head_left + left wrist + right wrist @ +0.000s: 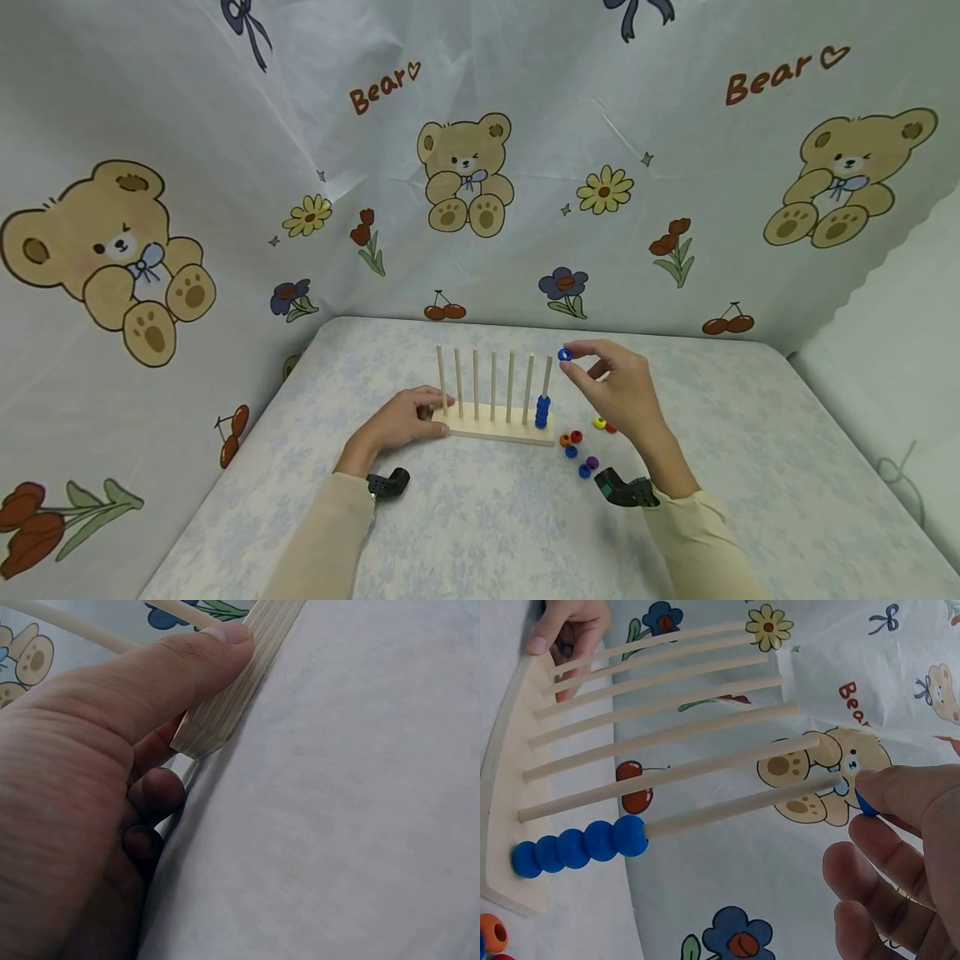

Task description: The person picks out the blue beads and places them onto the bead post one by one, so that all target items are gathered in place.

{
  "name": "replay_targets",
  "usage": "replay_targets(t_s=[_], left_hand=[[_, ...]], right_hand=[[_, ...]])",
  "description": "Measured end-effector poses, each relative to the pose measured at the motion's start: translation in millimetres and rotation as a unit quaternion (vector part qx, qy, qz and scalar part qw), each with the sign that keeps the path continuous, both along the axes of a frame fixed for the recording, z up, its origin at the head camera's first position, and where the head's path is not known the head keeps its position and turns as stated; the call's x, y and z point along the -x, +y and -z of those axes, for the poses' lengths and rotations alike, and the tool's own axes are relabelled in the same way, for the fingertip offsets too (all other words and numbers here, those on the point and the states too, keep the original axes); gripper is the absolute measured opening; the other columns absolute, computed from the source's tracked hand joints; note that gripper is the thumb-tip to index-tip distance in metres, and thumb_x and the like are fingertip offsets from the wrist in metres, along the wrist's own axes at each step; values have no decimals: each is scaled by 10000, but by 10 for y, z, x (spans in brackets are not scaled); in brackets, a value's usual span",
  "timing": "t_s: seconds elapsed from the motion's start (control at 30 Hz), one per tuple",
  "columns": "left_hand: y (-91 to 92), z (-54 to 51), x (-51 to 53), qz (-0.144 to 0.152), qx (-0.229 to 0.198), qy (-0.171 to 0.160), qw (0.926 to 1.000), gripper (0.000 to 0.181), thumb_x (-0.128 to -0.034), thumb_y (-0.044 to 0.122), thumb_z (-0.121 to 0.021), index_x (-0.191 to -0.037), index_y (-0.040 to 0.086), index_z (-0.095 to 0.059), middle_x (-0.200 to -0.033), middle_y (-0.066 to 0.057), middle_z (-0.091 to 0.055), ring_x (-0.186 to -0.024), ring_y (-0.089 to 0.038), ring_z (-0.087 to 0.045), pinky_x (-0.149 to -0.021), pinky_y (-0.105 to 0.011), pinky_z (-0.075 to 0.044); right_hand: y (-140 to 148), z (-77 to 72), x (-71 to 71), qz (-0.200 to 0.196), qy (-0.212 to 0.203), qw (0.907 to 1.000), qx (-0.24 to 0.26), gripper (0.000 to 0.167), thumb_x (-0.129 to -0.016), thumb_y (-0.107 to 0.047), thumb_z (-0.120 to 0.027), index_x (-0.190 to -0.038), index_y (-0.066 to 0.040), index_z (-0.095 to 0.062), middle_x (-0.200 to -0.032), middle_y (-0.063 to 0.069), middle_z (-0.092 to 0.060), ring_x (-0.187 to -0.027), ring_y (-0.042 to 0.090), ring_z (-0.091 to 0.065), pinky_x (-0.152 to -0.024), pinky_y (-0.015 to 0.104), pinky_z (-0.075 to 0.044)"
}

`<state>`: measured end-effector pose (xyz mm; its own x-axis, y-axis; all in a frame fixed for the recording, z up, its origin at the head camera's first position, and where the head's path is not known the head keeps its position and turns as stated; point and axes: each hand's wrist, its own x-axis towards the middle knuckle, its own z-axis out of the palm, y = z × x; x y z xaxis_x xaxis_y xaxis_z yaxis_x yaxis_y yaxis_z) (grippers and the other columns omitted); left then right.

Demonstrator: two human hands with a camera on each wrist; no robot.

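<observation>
A light wooden base with a row of upright pegs, a peg board (pixel 495 429), stands on the table. Several blue beads (pixel 574 848) are stacked on its rightmost peg (pixel 742 805); the other pegs carry none. My left hand (pixel 401 419) grips the left end of the base, the thumb on its front edge as the left wrist view shows. Between thumb and index finger, my right hand (pixel 617 385) pinches one more blue bead (pixel 565 355), just right of the rightmost peg's tip. In the right wrist view that bead is mostly hidden by the fingers.
Loose beads lie right of the base: orange (pixel 566 440), red (pixel 577 436), blue (pixel 572 452), purple (pixel 592 462) and yellow (pixel 599 422). The pale table (pixel 480 525) meets a hanging cloth printed with bears (pixel 468 175) at its back and left.
</observation>
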<state>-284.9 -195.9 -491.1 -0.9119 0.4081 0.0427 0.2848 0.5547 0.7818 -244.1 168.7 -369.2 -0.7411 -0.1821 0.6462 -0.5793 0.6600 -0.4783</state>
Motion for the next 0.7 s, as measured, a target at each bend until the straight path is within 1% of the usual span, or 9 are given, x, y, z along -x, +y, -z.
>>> replay_targets(t_s=[0.17,0.33,0.43,0.7], left_hand=[[-3,-5,1,33,-6,25,10000,486,-811,409,-836,-1261,284,-702,-1269,133,-614,-789,-163,-492,-702,-302,-444],[2,6,2,21,63,1,10000,462,-821,397,-832,-1256,321,-695,-1263,165,-604,-798,-158,-504,-716,-313,-457],[3,-1,4,9,105,1,9999,453,-824,396,-831,-1251,334,-694,-1256,171,-605,-801,-157,-507,-722,-315,-456],[1,-4,5,18,80,-25,10000,455,-821,391,-834,-1250,320,-700,-1240,167,-610,-797,-155,-502,-718,-307,-451]], right_hand=[[-68,-3,20,-104,57,9999,112,228,-895,-184,-774,-1117,-136,-759,-1006,40,-758,-622,94,-599,-507,233,-461],[-99,2,29,-157,3,9998,158,235,-892,-188,-779,-1120,-133,-760,-1011,36,-759,-620,95,-597,-504,235,-460],[-117,-1,31,-167,-60,9997,139,243,-896,-187,-775,-1132,-137,-756,-1022,39,-758,-627,97,-596,-503,235,-458],[-158,-31,22,-138,-318,9994,29,245,-915,-199,-753,-1156,-155,-748,-1047,42,-753,-644,101,-593,-515,239,-465]])
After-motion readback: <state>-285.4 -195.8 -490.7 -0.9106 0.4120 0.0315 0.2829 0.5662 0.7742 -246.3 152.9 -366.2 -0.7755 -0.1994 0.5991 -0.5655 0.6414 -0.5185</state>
